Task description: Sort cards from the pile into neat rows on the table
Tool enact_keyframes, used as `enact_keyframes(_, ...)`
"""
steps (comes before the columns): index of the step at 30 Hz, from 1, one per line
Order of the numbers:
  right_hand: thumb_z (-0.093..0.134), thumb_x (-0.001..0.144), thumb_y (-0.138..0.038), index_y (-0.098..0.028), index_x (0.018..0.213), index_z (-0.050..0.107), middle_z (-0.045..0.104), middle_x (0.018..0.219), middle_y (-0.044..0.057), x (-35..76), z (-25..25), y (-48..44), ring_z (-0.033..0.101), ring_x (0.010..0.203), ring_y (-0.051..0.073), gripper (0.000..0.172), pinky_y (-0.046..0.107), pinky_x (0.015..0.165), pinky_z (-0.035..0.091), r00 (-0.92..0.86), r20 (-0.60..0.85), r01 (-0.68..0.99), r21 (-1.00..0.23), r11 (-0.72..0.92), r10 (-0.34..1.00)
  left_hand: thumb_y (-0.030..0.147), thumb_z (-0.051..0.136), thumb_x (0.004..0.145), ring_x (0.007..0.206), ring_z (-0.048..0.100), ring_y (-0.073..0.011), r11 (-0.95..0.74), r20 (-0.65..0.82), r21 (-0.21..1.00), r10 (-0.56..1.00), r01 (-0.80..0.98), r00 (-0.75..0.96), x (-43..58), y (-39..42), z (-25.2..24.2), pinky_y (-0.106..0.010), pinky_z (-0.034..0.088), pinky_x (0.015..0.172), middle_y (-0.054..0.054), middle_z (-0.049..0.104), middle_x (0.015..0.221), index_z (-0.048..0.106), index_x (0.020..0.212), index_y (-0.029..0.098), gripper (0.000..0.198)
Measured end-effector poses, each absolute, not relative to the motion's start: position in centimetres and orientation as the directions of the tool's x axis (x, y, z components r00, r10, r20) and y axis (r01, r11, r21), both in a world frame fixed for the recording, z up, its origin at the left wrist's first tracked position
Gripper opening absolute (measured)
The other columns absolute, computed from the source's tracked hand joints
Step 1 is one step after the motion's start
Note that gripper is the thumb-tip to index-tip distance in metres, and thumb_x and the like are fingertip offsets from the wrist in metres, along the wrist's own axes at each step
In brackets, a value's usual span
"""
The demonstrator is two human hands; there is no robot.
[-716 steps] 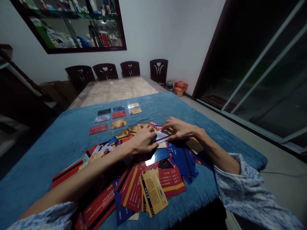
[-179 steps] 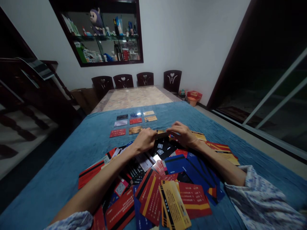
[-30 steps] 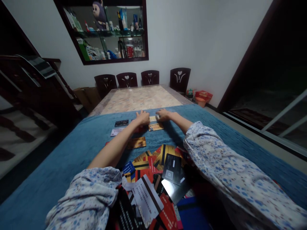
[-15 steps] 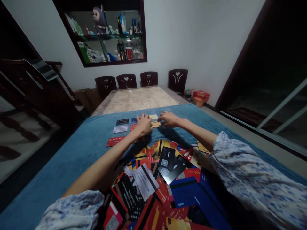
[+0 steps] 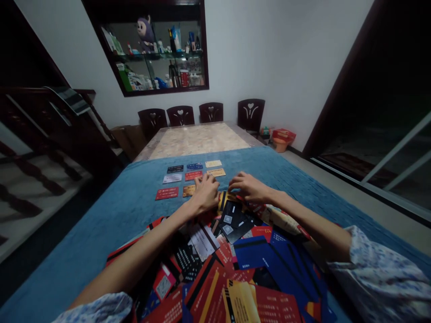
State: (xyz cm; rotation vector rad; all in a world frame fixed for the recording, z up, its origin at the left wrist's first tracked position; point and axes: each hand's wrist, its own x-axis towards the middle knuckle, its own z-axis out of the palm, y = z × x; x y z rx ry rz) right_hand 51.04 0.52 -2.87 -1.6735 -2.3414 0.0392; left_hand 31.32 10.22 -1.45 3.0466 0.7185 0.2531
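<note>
Both hands are low over the far edge of a loose heap of bank-style cards [image 5: 205,242]. My left hand [image 5: 207,193] has bent, parted fingers beside a gold card [image 5: 188,191], which it partly covers. Its fingertips are partly hidden, and no card shows in it. My right hand [image 5: 249,187] hovers at a yellow card with a black stripe [image 5: 222,199], fingers loosely curved and apart, with nothing visible in them. Beyond the hands, cards lie in spaced rows: a black card [image 5: 175,169], a blue card [image 5: 194,166], a cream card [image 5: 213,163], a white card [image 5: 172,179], a red card [image 5: 193,175] and others.
A blue cloth [image 5: 134,202] covers the near part of the table [image 5: 191,138]. Several dark chairs [image 5: 211,112] stand at its far end. A shelf niche [image 5: 161,54] is set in the wall, and a red bag [image 5: 283,135] rests on the floor at the right.
Both hands have drawn back from the upper rows toward the heap. The cream and yellow cards in the right column now show more fully. The view has shifted slightly.
</note>
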Motion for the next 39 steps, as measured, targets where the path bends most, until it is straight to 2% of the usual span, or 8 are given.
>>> enact_keyframes(6,0.055,0.07,-0.005,-0.026,0.129,0.065,0.063,0.134,0.006,49.8,-4.0,-1.9,0.046,0.113,0.028,0.063,0.047,0.093,0.044,-0.354,0.182,0.888,-0.242,0.391,0.917,0.027,0.049,0.093,0.117,0.045,-0.0312,-0.924,0.113,0.049,0.382,0.379,0.917,29.6,7.3,-1.7,-0.051,0.035,0.093,-0.014,0.062,0.118,0.069,0.105,0.018,0.025)
enact_keyframes(9,0.053,0.068,-0.004,-0.027,0.131,0.064,0.062,0.135,0.005,49.8,-4.8,-2.4,0.045,0.116,0.029,0.068,0.05,0.096,0.043,-0.359,0.171,0.879,-0.268,0.394,0.918,0.027,0.051,0.092,0.117,0.044,-0.0312,-0.933,0.108,0.069,0.358,0.352,0.927,28.8,6.1,-1.9,-0.052,0.035,0.093,-0.013,0.062,0.117,0.068,0.103,0.019,0.022)
enact_keyframes(13,0.052,0.071,-0.006,-0.026,0.129,0.066,0.064,0.133,0.007,50.0,-5.5,-2.7,0.046,0.115,0.028,0.062,0.052,0.098,0.043,-0.356,0.198,0.87,-0.288,0.401,0.913,0.029,0.051,0.094,0.114,0.046,-0.0299,-0.948,0.083,0.098,0.312,0.304,0.946,27.9,4.9,-2.1,-0.053,0.035,0.093,-0.012,0.064,0.112,0.07,0.1,0.02,0.022)
enact_keyframes(17,0.051,0.078,-0.009,-0.025,0.127,0.066,0.064,0.132,0.007,49.9,-5.5,-3.0,0.046,0.114,0.027,0.053,0.051,0.1,0.044,-0.36,0.249,0.854,-0.3,0.425,0.899,0.04,0.053,0.093,0.11,0.048,-0.0301,-0.956,0.067,0.106,0.281,0.273,0.957,27.5,4.3,-2.1,-0.053,0.035,0.093,-0.013,0.065,0.11,0.071,0.097,0.02,0.027)
enact_keyframes(20,0.052,0.077,-0.008,-0.023,0.125,0.066,0.061,0.137,0.006,49.7,-5.5,-3.2,0.043,0.119,0.027,0.053,0.05,0.104,0.042,-0.372,0.275,0.847,-0.291,0.445,0.887,0.046,0.057,0.09,0.11,0.049,-0.0309,-0.959,0.069,0.103,0.272,0.264,0.96,27.4,4.1,-2.1,-0.053,0.035,0.095,-0.014,0.064,0.111,0.07,0.1,0.019,0.032)
enact_keyframes(28,0.051,0.081,-0.01,-0.02,0.122,0.066,0.063,0.134,0.009,49.8,-6.1,-3.5,0.044,0.122,0.028,0.044,0.052,0.102,0.041,-0.403,0.317,0.833,-0.262,0.488,0.859,0.043,0.057,0.088,0.108,0.051,-0.0307,-0.944,0.05,0.089,0.323,0.318,0.945,27.3,3.8,-1.9,-0.05,0.037,0.094,-0.014,0.064,0.112,0.068,0.1,0.019,0.029)
enact_keyframes(34,0.051,0.085,-0.014,-0.02,0.13,0.063,0.067,0.126,0.011,49.8,-6.4,-3.6,0.047,0.114,0.028,0.048,0.05,0.097,0.043,-0.411,0.358,0.834,-0.223,0.504,0.838,0.046,0.058,0.087,0.111,0.051,-0.0321,-0.94,0.043,0.093,0.333,0.328,0.942,27.4,3.6,-2.0,-0.052,0.036,0.096,-0.016,0.063,0.114,0.068,0.106,0.016,0.037)
enact_keyframes(39,0.049,0.092,-0.019,-0.02,0.125,0.067,0.07,0.121,0.011,50.0,-6.8,-3.3,0.049,0.108,0.026,0.038,0.048,0.093,0.044,-0.453,0.424,0.819,-0.149,0.554,0.784,0.043,0.056,0.088,0.107,0.053,-0.031,-0.938,0.079,0.084,0.342,0.336,0.936,27.3,3.6,-2.0,-0.05,0.037,0.095,-0.015,0.066,0.109,0.069,0.101,0.015,0.033)
